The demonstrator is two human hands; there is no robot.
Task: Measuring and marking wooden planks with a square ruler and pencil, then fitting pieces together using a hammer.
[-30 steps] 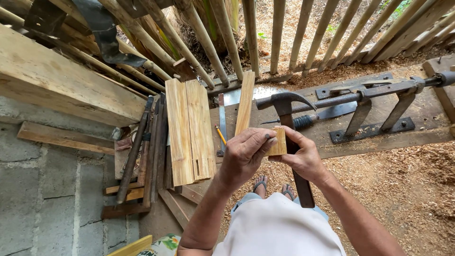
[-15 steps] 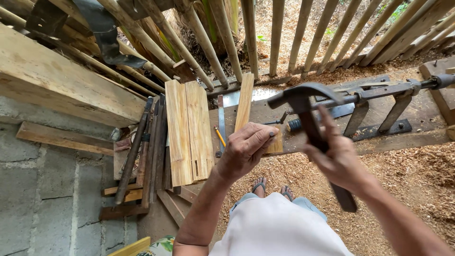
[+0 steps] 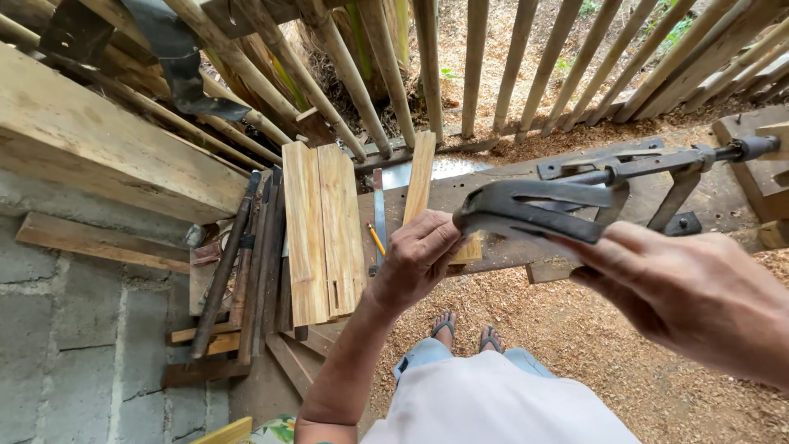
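A small wooden block (image 3: 468, 249) is being pinned flat on the workbench plank (image 3: 493, 189) by the left hand (image 3: 415, 259), closed over it for steadiness, while a claw hammer (image 3: 534, 210) is being gripped, raised just right of it, by the right hand (image 3: 682, 296).
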